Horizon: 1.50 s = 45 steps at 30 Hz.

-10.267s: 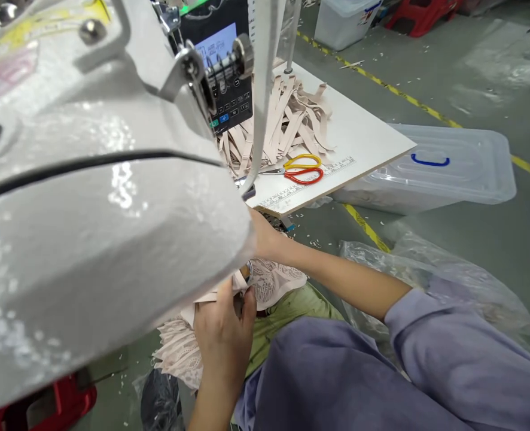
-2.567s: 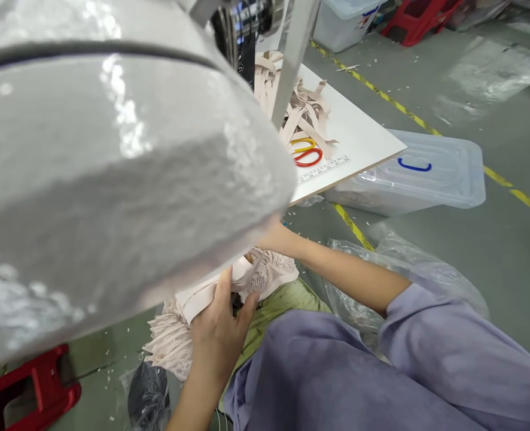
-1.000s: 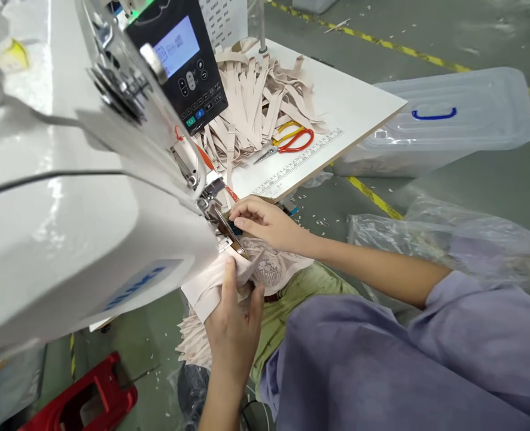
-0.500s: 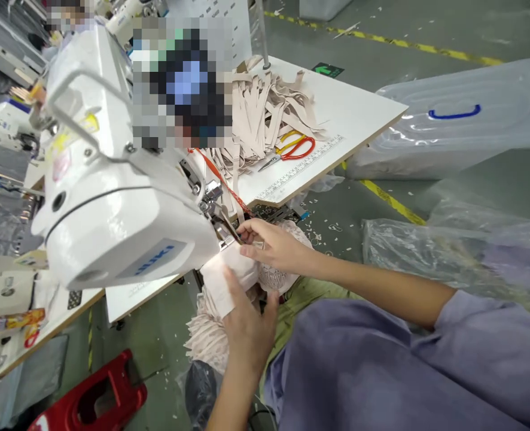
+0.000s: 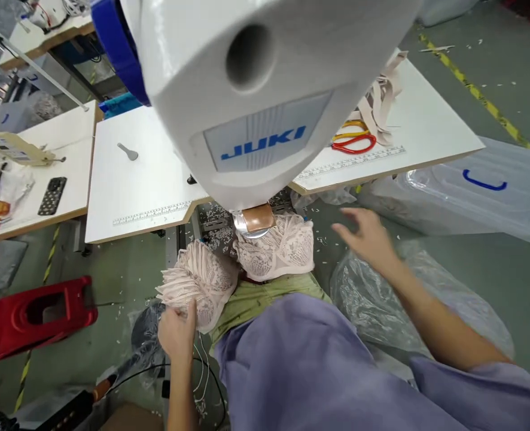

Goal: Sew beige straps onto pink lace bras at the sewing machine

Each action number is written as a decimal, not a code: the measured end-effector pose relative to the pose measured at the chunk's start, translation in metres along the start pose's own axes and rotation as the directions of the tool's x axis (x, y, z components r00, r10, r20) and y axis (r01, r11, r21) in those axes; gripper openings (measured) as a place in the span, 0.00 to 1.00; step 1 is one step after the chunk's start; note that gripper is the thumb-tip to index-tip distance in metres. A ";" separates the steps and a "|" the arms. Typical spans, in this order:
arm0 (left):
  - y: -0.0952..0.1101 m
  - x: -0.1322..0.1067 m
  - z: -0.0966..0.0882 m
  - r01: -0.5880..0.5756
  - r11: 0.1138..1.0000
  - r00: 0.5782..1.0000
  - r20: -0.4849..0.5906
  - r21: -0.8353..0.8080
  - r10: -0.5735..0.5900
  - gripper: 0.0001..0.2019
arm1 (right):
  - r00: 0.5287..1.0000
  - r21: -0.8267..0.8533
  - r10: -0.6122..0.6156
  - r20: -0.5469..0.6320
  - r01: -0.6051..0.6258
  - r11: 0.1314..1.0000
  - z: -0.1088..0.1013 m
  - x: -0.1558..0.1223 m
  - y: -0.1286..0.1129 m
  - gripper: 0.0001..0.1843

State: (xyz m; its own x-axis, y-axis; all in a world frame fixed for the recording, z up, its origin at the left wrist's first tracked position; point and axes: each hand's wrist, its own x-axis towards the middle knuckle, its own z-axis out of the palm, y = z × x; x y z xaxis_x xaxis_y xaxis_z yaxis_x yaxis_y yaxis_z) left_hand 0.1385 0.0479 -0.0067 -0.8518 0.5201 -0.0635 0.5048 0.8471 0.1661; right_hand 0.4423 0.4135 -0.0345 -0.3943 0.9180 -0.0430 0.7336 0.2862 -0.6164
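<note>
A white JUKI sewing machine head (image 5: 256,102) fills the top of the view. Below it a pink lace piece (image 5: 276,248) lies on my lap under the metal foot (image 5: 253,221). A stack of pink lace pieces (image 5: 193,278) hangs to the left of my knee. My left hand (image 5: 177,332) touches the lower edge of that stack, fingers curled on it. My right hand (image 5: 368,236) hovers in the air to the right of the lace, fingers spread and slightly blurred, holding nothing.
White table (image 5: 426,137) holds red and yellow scissors (image 5: 352,136) and beige straps (image 5: 381,99). A clear lidded bin (image 5: 471,188) and plastic bags (image 5: 381,293) lie at right. A red stool (image 5: 32,314) is on the floor left; a phone (image 5: 52,196) rests on a side table.
My head has swung to face the machine's front. My right hand left the needle area and moved right, open. My left hand dropped from the lace under the foot to the stack.
</note>
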 end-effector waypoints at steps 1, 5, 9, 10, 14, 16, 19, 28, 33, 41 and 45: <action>-0.012 -0.003 0.003 0.037 0.999 0.999 0.015 0.020 -0.037 0.20 | 0.994 0.047 -0.076 0.081 0.073 0.996 0.018 -0.008 -0.021 0.22; 0.000 -0.034 -0.004 0.013 1.000 0.998 0.063 -0.001 -0.013 0.22 | 0.723 0.380 -0.525 0.448 0.378 0.844 0.077 -0.039 -0.119 0.29; 0.055 -0.045 -0.041 -0.172 0.902 0.964 0.122 -0.397 0.237 0.23 | 0.145 0.588 -0.763 0.630 0.553 0.590 0.078 -0.054 -0.178 0.28; 0.070 -0.039 -0.050 -0.183 0.840 0.961 0.086 -0.511 0.262 0.21 | 0.061 0.611 -0.759 0.648 0.555 0.565 0.066 -0.053 -0.184 0.24; 0.142 0.007 -0.056 0.047 0.548 0.936 0.228 -0.835 0.267 0.13 | 0.226 0.628 -0.737 0.637 0.403 0.666 -0.025 -0.043 -0.183 0.19; 0.180 0.023 -0.047 0.337 0.423 0.747 0.513 -0.841 0.424 0.17 | 0.335 0.654 -0.700 0.631 0.256 0.712 -0.074 -0.037 -0.175 0.16; 0.218 0.031 -0.029 0.569 0.272 0.563 0.609 -0.776 0.559 0.21 | 0.254 0.637 -0.664 0.703 0.189 0.747 -0.119 -0.015 -0.156 0.14; 0.223 0.025 -0.018 0.161 0.440 0.762 0.395 -0.884 0.514 0.19 | 0.972 0.035 -0.160 0.170 0.157 0.987 -0.042 0.163 -0.142 0.23; 0.214 0.018 -0.022 0.077 0.503 0.830 0.335 -0.861 0.446 0.20 | 0.999 0.039 -0.049 -0.021 0.050 0.998 0.008 0.195 -0.157 0.23; 0.207 0.015 -0.026 -0.065 0.574 0.888 0.215 -0.816 0.406 0.17 | 0.995 0.072 -0.006 -0.095 0.013 0.997 0.029 0.201 -0.161 0.21; 0.205 0.011 -0.033 -0.073 0.590 0.883 0.223 -0.804 0.412 0.18 | 0.997 0.088 -0.016 -0.078 0.022 0.996 0.027 0.201 -0.171 0.17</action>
State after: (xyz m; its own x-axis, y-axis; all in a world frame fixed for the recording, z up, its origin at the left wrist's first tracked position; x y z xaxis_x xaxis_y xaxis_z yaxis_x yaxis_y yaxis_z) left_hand 0.2284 0.2236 0.0589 -0.5131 0.8330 -0.2070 0.2471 0.3742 0.8938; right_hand 0.2225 0.5411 0.0410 -0.3616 0.9319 0.0276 0.6730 0.2814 -0.6840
